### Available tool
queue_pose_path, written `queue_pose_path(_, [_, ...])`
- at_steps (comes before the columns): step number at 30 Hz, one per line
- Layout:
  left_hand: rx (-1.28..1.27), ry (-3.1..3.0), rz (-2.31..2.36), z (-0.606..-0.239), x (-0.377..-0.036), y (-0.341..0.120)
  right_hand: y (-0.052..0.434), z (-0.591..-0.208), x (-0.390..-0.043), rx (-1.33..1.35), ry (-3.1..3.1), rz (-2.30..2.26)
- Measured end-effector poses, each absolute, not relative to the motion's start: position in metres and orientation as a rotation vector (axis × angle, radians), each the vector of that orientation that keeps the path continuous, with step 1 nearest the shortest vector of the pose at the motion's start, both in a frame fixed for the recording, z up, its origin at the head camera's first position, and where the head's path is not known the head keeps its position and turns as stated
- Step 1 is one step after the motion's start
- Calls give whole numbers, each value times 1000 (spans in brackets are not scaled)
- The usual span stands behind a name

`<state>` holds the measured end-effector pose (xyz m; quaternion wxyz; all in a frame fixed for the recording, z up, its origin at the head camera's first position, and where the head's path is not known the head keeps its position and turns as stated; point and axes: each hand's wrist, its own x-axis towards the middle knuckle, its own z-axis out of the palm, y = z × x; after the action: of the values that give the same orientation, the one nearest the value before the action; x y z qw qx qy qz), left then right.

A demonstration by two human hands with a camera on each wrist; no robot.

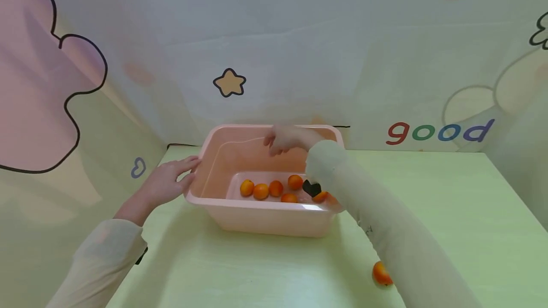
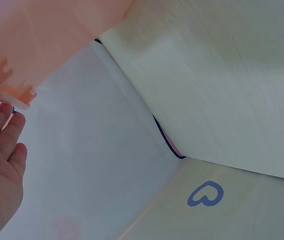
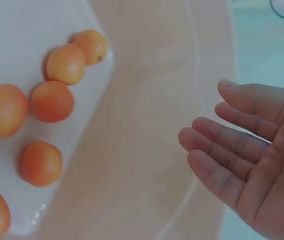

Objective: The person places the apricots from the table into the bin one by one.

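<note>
We see a pink plastic tub (image 1: 261, 220) standing on a pale green table (image 1: 449, 213), pushed toward the back where printed fabric walls meet. Our left hand (image 1: 164, 183) rests flat against the tub's left rim, its fingers (image 2: 4, 131) straight and close together, holding nothing — the left wrist view shows those fingertips touching the translucent pink edge. Our right hand (image 1: 286, 139) hovers inside the tub, above its far wall, with the palm open; in the right wrist view its fingers (image 3: 231, 145) are relaxed, slightly spread and empty, well apart from the fruit below.

On the tub's bottom lies a cluster of small orange fruits (image 1: 269, 189) — six that we can count from the head camera, the rightmost partly hidden behind our right sleeve (image 1: 385, 232). The right wrist view shows them lying on the pale floor of the tub, some touching each other, none touching the hand. A small black object sits by the right wrist; we cannot tell what it is.

One more orange fruit (image 1: 381, 273) lies outside on the table, near the front, just beside the right forearm. On the back wall we read the word "good" (image 1: 441, 132) in coloured letters, and a yellow star (image 1: 229, 82) is printed above the tub.
</note>
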<state>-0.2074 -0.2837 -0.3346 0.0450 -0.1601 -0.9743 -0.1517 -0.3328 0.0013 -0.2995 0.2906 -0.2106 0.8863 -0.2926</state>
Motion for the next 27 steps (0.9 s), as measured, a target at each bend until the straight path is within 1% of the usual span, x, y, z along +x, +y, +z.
queue_pose_path(4, [-491, -2975, -465, -334, -207, -284, 4, -289, -333, -677, 2390, -655])
queue_pose_path(9, [-473, -2986, -461, -334, -207, -284, 16, -276, -325, -769, 2376, -623])
queue_pose_path(18, [-486, -2990, -458, -335, -208, -283, 57, -263, -305, -843, 2430, -672])
queue_pose_path(27, [-490, -2983, -466, -336, -208, -283, 100, -263, -296, -870, 2460, -773])
